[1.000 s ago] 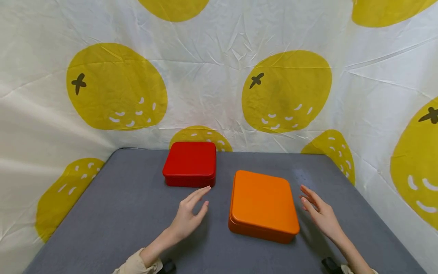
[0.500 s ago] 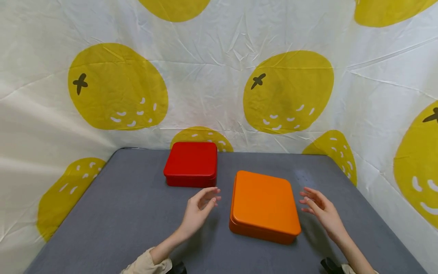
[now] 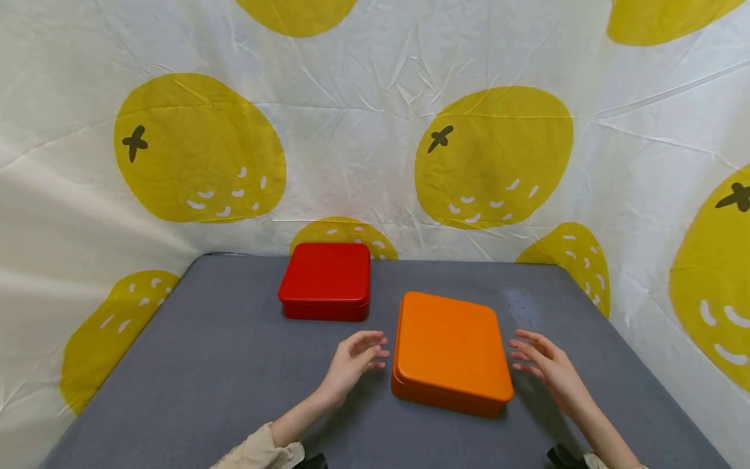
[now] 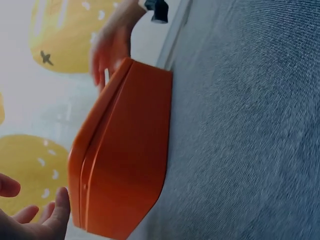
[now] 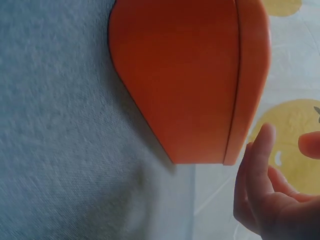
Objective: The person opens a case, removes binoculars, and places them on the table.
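Note:
An orange square tin (image 3: 452, 348) with its lid on lies flat on the grey table, turned slightly. My left hand (image 3: 355, 365) is held just off its left side, fingers relaxed and pointing toward it. On the opposite side my right hand (image 3: 546, 366) hovers near the tin's right wall, fingers loosely bent and holding nothing. The left wrist view shows the tin's side (image 4: 127, 145) and lid seam, with my fingers (image 4: 61, 212) near its lid edge. In the right wrist view, fingertips (image 5: 267, 135) reach close to the lid's corner.
Farther back and to the left sits a red square tin (image 3: 325, 280), lid on. The grey cloth-covered table (image 3: 193, 365) runs back to a white curtain (image 3: 351, 143) printed with large yellow fruit, which also hangs along both sides.
My left hand has moved right and slightly nearer me, from in front of the red tin to beside the orange one. My right hand has dropped slightly. Both tins stay put.

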Demonstrator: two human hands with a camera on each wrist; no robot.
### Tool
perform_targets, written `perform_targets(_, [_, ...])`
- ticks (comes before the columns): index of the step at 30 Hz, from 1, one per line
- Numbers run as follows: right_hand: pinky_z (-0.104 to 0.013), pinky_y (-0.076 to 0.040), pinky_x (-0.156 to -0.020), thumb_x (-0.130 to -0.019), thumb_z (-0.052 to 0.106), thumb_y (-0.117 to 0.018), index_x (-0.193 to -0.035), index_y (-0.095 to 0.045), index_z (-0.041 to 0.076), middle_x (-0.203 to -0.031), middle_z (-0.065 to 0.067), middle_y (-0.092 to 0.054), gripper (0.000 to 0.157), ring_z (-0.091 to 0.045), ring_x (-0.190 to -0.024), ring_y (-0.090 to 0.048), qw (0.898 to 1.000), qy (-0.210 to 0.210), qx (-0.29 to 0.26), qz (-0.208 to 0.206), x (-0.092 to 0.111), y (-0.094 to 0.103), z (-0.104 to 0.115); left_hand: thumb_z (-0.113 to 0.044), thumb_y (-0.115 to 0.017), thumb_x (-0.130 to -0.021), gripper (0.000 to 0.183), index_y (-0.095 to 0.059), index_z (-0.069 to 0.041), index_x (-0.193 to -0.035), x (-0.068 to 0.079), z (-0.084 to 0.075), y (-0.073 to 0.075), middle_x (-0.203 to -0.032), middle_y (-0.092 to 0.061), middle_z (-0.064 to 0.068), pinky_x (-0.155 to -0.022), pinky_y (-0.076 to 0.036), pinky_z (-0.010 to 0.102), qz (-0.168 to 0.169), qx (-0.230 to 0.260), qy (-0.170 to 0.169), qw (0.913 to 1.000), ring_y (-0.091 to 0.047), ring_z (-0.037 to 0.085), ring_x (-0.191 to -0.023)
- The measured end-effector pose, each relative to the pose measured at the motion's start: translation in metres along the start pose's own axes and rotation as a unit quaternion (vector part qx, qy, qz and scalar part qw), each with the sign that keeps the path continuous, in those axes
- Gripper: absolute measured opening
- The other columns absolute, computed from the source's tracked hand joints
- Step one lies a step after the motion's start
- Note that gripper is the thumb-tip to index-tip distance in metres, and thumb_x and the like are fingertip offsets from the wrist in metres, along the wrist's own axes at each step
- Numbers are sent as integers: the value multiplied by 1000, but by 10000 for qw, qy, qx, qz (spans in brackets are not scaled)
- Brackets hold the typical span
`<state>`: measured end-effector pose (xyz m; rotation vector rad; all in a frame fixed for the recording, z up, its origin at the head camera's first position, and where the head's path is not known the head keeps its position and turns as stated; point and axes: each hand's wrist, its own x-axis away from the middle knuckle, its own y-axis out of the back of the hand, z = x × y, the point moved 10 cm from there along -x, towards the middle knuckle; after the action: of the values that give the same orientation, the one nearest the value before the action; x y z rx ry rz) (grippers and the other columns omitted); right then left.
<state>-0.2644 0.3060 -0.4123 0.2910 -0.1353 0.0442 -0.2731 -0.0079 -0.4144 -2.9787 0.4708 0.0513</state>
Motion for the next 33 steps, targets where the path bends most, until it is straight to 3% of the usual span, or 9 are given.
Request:
perform_targets(6, [-29,-50,-83,-93,33,-43,-134,-29,1,-102,11,-57,54,-2,-88,-59,9978,-562,-211,290,0,-9,-15,-7,-47,-90,33,-46,10,-119,2,13,-9,-116,-51,31,-79,-52,36,121,188,357,9991,-62,25,-92])
perform_targets(12, [-27,-50,-80,-93,31,-45,-137,-24,-3,-100,9,-56,59,-2,-86,-60,9945,-938,-213,402,3,-15,-24,-9,-47,-91,34,-45,10,-118,3,19,-12,-114,-54,27,-80,-52,38,116,335,519,9980,-61,17,-90])
perform_targets(20, [-25,-50,-75,-92,31,-46,-137,-19,-7,-97,12,-57,65,-3,-85,-59,9903,-1145,-280,742,7,-23,-34,-10,-47,-91,36,-43,11,-119,3,23,-13,-113,-56,25,-80,-51,39,64,472,696,9964,-61,18,-90])
perform_targets(28, [-26,-48,-73,-93,30,-44,-134,-20,-7,-95,12,-60,61,-4,-83,-59,9819,-1222,-577,1327,15,-33,-38,-10,-47,-90,35,-44,12,-118,4,28,-13,-112,-56,23,-81,-50,40,81,507,828,9952,-61,16,-86])
perform_targets(33, [-27,-49,-75,-92,27,-46,-133,-20,-6,-97,10,-58,59,-6,-84,-59,9787,-1263,-723,1447,21,-36,-39,-9,-47,-90,36,-44,13,-118,5,28,-13,-112,-56,23,-81,-51,38,43,511,885,9948,-61,14,-85])
